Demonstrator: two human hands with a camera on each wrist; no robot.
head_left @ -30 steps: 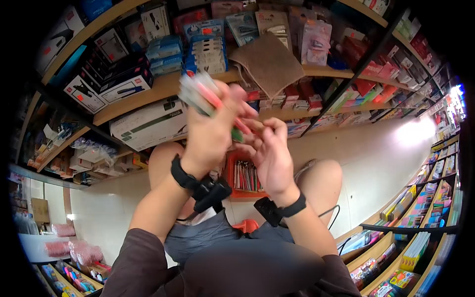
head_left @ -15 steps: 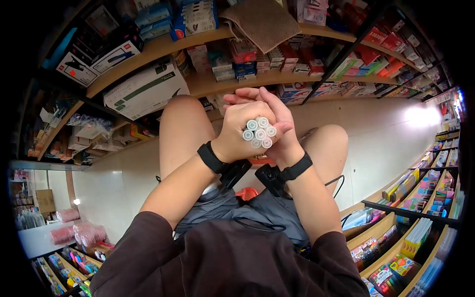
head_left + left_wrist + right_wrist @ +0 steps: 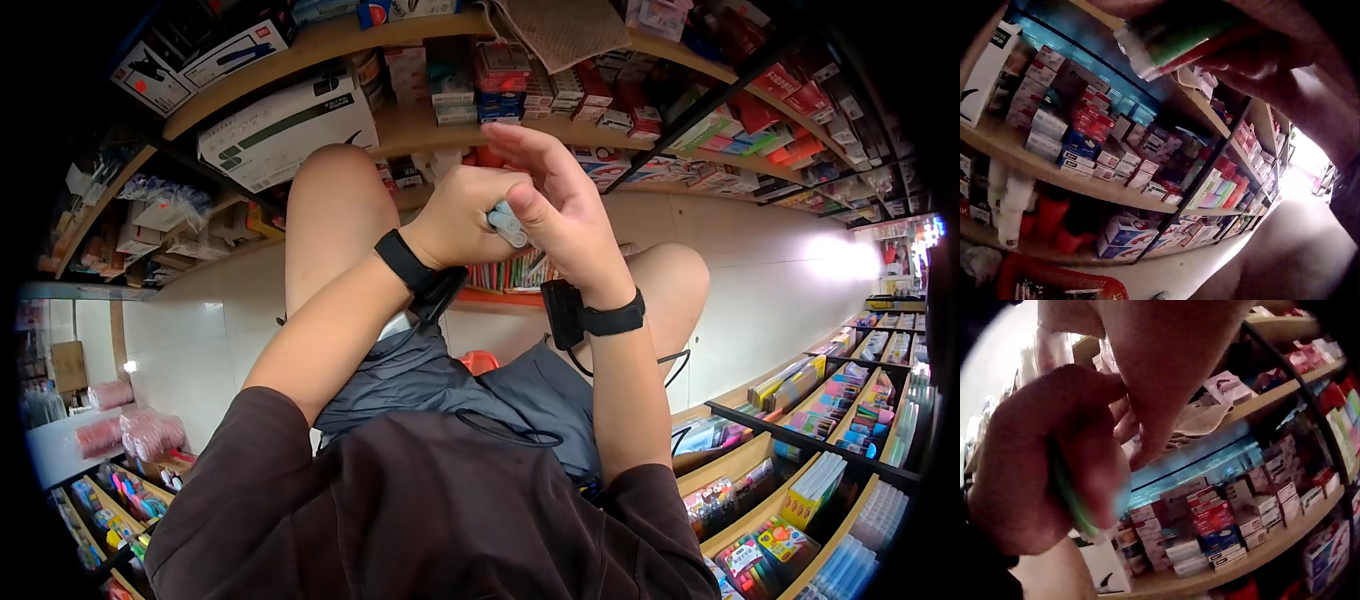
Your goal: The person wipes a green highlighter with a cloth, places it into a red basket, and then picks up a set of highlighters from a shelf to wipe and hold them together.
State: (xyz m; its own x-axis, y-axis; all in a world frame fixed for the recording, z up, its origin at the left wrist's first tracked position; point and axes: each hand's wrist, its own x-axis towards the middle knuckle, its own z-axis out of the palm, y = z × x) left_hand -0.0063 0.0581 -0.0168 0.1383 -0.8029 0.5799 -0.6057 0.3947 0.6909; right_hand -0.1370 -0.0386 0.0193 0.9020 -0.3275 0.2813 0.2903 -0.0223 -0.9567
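Observation:
My left hand grips a bundle of pens, fingers curled around it. Whitish pen ends poke out on its thumb side, facing up and toward my right hand. The left wrist view shows the bundle's clear ends and green and red bodies; a green pen is visible in the right wrist view. Close beside the bundle, my right hand has its fingers extended and palm toward the left hand. Its thumb overlaps the pen ends in the head view. The rest of the bundle is hidden within the left hand.
Below the hands sits a red basket with many pens. Shelves ahead hold small boxes, a large white box and a brown cloth. Stationery racks stand at the right. My knees flank the basket.
Both hands lowered from the shelf edge and turned the pens' ends toward the head camera; these now tilt toward the right hand. The right hand has drawn slightly away, its fingers extended.

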